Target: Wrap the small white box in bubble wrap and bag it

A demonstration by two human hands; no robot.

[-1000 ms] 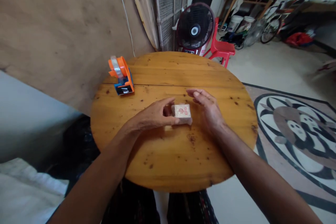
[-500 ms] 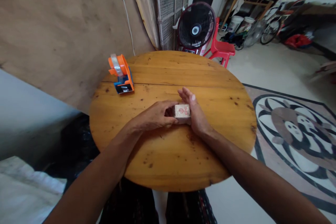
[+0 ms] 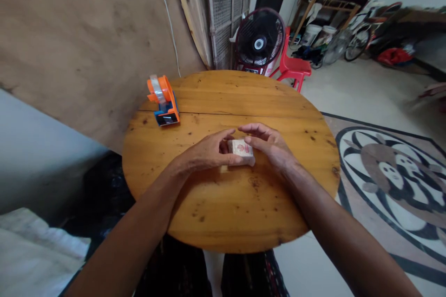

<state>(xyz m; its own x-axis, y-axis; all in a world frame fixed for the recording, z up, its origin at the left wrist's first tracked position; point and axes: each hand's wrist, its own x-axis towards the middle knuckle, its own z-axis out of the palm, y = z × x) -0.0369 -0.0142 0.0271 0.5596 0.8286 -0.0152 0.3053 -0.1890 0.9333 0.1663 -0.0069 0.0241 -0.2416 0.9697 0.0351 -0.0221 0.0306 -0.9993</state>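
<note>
A small white box [image 3: 241, 148] with red print on its top lies on the round wooden table, in front of me. Its wrapping looks clear and slightly shiny. My left hand [image 3: 212, 151] grips the box from its left end, thumb along the near side and fingers at the far side. Over the box's right end hovers my right hand [image 3: 270, 143], open, with its thumb at the top right corner and its fingers stretched beyond the far edge. Whether that thumb touches the box, I cannot tell.
An orange and blue tape dispenser [image 3: 165, 102] stands at the table's [image 3: 223, 213] back left, by a wooden panel [image 3: 104, 23]. Behind the table are a fan [image 3: 259, 39] and a red plastic chair [image 3: 294, 66]. A bicycle [image 3: 362, 39] stands farther back on the right.
My right hand has turned from upright against the box's right end to palm down over that end. My left hand stays around the left end, its thumb farther along the near side.
</note>
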